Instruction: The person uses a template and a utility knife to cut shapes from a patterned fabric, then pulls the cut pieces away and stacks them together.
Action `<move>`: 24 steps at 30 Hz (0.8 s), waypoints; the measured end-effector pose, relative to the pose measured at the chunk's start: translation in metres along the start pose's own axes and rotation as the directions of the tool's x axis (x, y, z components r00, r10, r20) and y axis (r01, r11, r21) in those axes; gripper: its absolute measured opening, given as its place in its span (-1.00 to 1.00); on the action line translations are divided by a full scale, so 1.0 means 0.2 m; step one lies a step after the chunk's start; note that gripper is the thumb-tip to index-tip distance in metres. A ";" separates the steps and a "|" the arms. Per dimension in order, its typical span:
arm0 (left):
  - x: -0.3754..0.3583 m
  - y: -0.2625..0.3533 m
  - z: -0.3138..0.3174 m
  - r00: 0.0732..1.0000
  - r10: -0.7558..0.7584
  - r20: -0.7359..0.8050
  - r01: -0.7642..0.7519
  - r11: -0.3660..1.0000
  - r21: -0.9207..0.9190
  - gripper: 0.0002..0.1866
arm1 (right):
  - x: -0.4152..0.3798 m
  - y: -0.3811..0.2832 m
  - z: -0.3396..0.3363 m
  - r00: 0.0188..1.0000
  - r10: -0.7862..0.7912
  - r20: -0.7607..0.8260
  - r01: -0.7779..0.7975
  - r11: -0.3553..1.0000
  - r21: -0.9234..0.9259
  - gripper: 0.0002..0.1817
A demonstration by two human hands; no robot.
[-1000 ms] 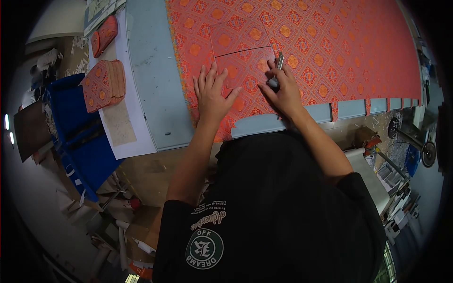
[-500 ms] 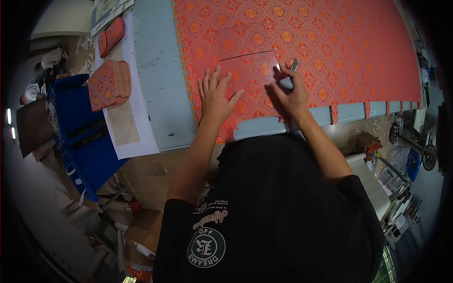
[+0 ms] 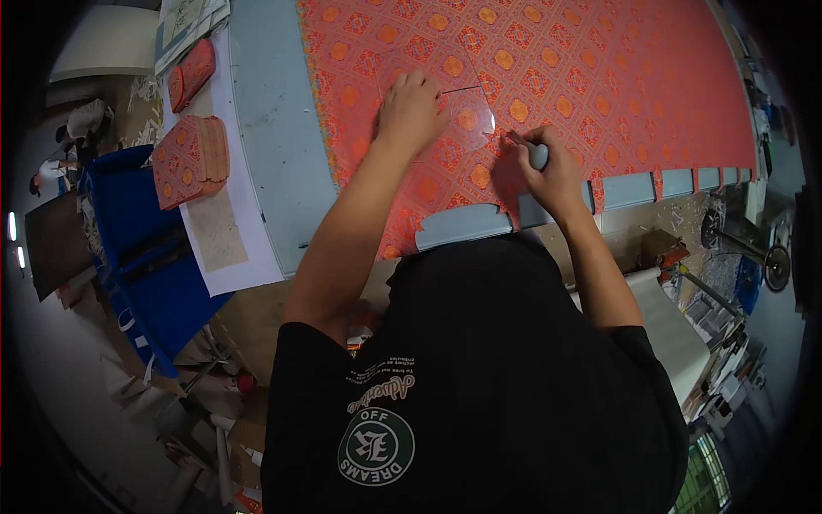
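Note:
A red and gold patterned fabric (image 3: 599, 103) is spread over the grey tabletop. On it lies a clear sheet-like template (image 3: 471, 120), its right edge catching the light. My left hand (image 3: 413, 111) has its fingers curled down at the template, knuckles up, gripping it. A knife with a rounded grey handle (image 3: 539, 157) is in my right hand (image 3: 552, 176), fingers wrapped round it; its tip points left, close to the template's right edge. Above the template a dark straight line (image 3: 462, 88) crosses the fabric.
Left of the fabric, a stack of cut patterned pieces (image 3: 193, 163) and a red patterned case-like item (image 3: 191, 75) sit on white paper (image 3: 248, 248). Beyond is a blue cloth-covered stand (image 3: 141, 265). A notched fabric strip hangs along the table's near edge (image 3: 634, 188). Other people (image 3: 84, 120) are far left.
My left hand has gone from lying flat with spread fingers to curled fingers, further up the fabric. The template has shifted. My right hand with the knife has moved slightly right and down.

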State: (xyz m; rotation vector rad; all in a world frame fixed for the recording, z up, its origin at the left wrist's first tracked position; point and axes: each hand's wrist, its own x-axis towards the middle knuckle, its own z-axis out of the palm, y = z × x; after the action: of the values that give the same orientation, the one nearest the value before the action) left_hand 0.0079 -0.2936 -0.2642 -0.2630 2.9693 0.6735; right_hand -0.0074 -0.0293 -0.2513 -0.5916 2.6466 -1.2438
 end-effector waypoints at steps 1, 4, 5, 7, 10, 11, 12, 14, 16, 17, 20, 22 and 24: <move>0.04 0.02 0.00 1.000 0.032 0.001 -0.032 0.999 0.038 -0.45 | 0.00 0.00 0.01 1.000 0.003 0.000 -0.003 1.000 -0.010 -0.74; 0.12 0.10 -0.03 0.997 0.043 0.064 -0.051 0.992 0.115 -0.21 | -0.01 -0.01 0.02 0.996 -0.006 0.084 0.014 0.996 -0.092 -0.73; 0.14 0.12 -0.03 0.992 0.017 0.125 -0.037 0.986 0.160 -0.09 | -0.01 -0.02 0.02 0.992 0.010 0.123 0.003 0.995 -0.104 -0.74; 0.16 0.14 -0.03 0.988 -0.001 0.152 -0.028 0.982 0.189 -0.06 | -0.01 -0.03 0.02 0.987 0.028 0.161 -0.009 0.993 -0.115 -0.75; 0.17 0.16 -0.04 0.979 -0.052 0.197 0.006 0.974 0.226 -0.02 | -0.01 -0.03 0.03 0.983 0.002 0.184 0.026 0.989 -0.148 -0.75; 0.18 0.17 -0.04 0.973 -0.084 0.213 0.033 0.972 0.234 -0.01 | 0.00 -0.02 0.03 0.983 -0.018 0.183 0.040 0.992 -0.121 -0.75; 0.18 0.18 -0.04 0.973 -0.082 0.215 0.031 0.972 0.233 -0.01 | 0.00 -0.01 0.03 0.983 -0.037 0.182 0.054 0.994 -0.094 -0.75; 0.17 0.19 -0.03 0.968 -0.146 0.204 0.087 0.958 0.272 0.02 | 0.01 -0.01 0.03 0.983 -0.057 0.176 0.071 0.995 -0.074 -0.77; 0.16 0.19 -0.02 0.966 -0.157 0.205 0.106 0.965 0.238 0.03 | 0.01 -0.02 0.03 0.982 -0.076 0.172 0.086 0.995 -0.054 -0.78; 0.16 0.18 -0.03 0.964 -0.171 0.206 0.128 0.970 0.206 0.04 | 0.02 -0.03 0.02 0.977 -0.082 0.197 0.102 0.990 -0.093 -0.79; 0.17 0.18 -0.04 0.952 -0.172 0.252 0.136 0.979 0.154 0.06 | 0.04 -0.04 0.01 0.966 -0.072 0.248 0.115 0.980 -0.163 -0.78; 0.17 0.19 -0.04 0.950 -0.177 0.257 0.137 0.976 0.167 0.06 | 0.05 -0.04 0.02 0.960 -0.055 0.273 0.111 0.975 -0.193 -0.77; 0.18 0.19 -0.05 0.948 -0.181 0.261 0.136 0.974 0.179 0.07 | 0.06 -0.03 0.02 0.955 -0.055 0.292 0.116 0.973 -0.197 -0.78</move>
State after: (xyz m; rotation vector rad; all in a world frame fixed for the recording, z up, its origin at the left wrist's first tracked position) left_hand -0.0346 -0.2687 -0.2438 -0.3592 2.6799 0.4124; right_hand -0.0149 -0.0403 -0.2485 -0.8575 2.5445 -0.8233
